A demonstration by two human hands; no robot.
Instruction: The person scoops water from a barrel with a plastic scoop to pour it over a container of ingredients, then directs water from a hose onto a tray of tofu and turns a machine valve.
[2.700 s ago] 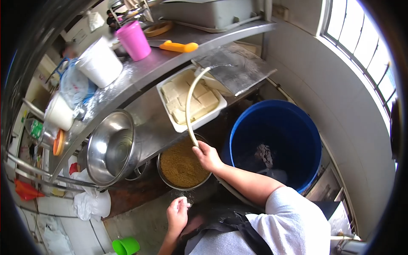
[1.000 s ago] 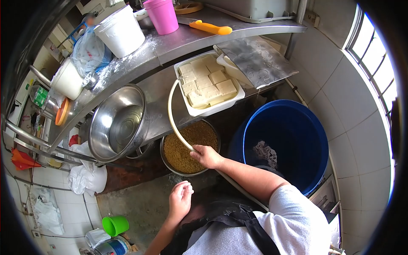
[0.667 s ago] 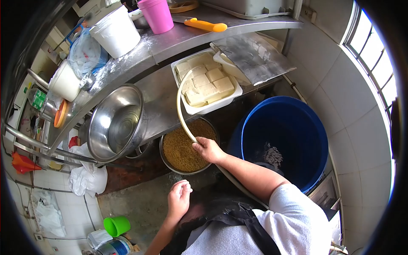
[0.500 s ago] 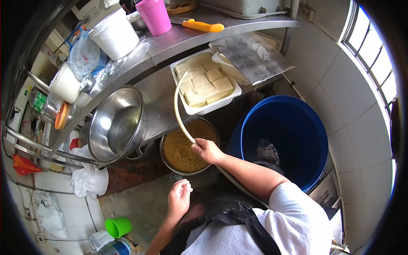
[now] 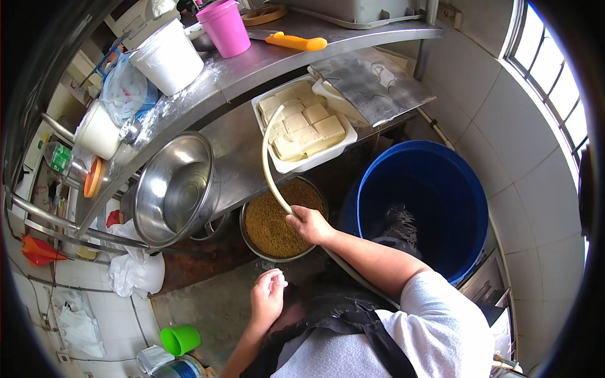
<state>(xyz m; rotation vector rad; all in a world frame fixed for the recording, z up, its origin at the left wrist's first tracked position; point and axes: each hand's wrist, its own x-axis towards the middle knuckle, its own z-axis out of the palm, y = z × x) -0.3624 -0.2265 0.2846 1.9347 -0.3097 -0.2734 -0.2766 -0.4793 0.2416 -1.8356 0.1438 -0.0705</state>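
My right hand (image 5: 309,225) is wrapped round a pale flexible hose (image 5: 270,165). The hose curves up from my fist, its free end over a white tub (image 5: 348,140) of tofu blocks (image 5: 305,137) on the steel shelf. Below that hand, a round metal pan (image 5: 275,258) holds brown crumbly material (image 5: 272,227). My left hand (image 5: 268,295) hangs in front of the dark apron (image 5: 315,318), fingers curled in and whitish at the tips, with nothing visible in them.
A large blue barrel (image 5: 469,170) stands at the right, dark inside. A steel bowl (image 5: 173,186) leans at the shelf's left. The upper shelf bears a white bucket (image 5: 167,58), a pink container (image 5: 225,29) and an orange-handled knife (image 5: 296,41). A green bucket (image 5: 181,340) lies low left.
The view has shifted slightly. Both hands keep nearly the same pose, and the right still grips the hose. The light patch inside the blue barrel has changed shape.
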